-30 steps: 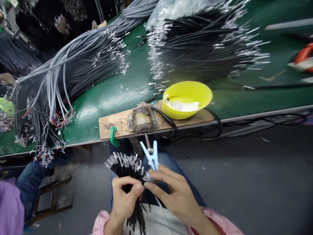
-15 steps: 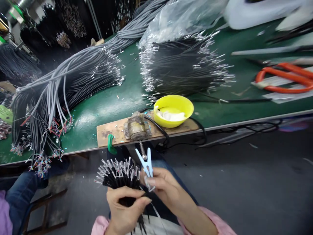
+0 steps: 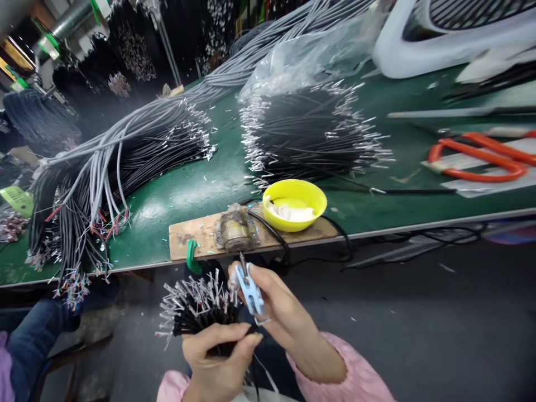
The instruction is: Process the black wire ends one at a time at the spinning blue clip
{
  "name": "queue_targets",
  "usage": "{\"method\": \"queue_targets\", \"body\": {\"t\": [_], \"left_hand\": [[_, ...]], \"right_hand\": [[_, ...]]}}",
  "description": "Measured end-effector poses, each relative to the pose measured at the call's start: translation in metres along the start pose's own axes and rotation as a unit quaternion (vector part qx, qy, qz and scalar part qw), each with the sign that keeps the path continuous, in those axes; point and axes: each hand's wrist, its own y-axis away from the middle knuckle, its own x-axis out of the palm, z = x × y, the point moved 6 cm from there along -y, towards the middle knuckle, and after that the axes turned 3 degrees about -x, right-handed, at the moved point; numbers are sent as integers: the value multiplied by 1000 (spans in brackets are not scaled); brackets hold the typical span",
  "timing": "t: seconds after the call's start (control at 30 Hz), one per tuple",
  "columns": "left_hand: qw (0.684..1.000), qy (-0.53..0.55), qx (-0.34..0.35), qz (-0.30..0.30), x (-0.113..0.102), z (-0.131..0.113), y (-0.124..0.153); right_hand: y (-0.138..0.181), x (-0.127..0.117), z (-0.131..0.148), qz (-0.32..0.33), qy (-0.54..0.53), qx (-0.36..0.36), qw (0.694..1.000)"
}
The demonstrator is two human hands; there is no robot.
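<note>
My left hand [image 3: 220,354] is closed around a bundle of black cables [image 3: 201,307], whose stripped, silvery ends fan out above the fingers. Its thumb and index finger pinch together at the bundle's right side; what is between them is too small to tell. My right hand [image 3: 285,307] grips a light blue clothespin-like clip [image 3: 251,290], with the fingers on its legs. The clip overlaps the metal shaft [image 3: 243,259] of a small, grimy motor [image 3: 237,230]; I cannot tell whether they touch. The motor sits on a wooden board [image 3: 182,237] at the table edge.
A yellow bowl [image 3: 312,196] with white material stands on the board, beside a green clamp [image 3: 191,257]. Cable piles [image 3: 293,134] and grey cables [image 3: 138,123] lie on the green table [image 3: 218,178]. Orange-handled scissors [image 3: 481,162] lie right. Another person's leg [image 3: 37,335] shows lower left.
My right hand has moved up along the clip, and its fingers now press the clip's legs closer together. My left hand still holds the cable bundle. The view has shifted slightly.
</note>
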Motion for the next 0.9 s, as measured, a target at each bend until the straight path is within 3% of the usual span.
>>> {"method": "queue_targets", "body": {"t": [0.3, 0.43, 0.57, 0.7, 0.87, 0.9], "left_hand": [[1000, 3, 13, 15, 1, -1, 0], [1000, 2, 18, 20, -1, 2, 2], [999, -6, 17, 31, -4, 7, 5], [999, -25, 4, 41, -9, 13, 8], [995, -59, -7, 77, -11, 21, 15], [997, -61, -2, 44, -15, 22, 16]], "right_hand": [[-2, 13, -4, 29, -16, 13, 999], [-1, -5, -13, 4, -7, 54, 999], [6, -29, -15, -42, 27, 15, 999], [19, -42, -25, -26, 110, -17, 993], [35, -55, -49, 0, 220, 3, 975], [37, -56, -53, 14, 238, 7, 971]]}}
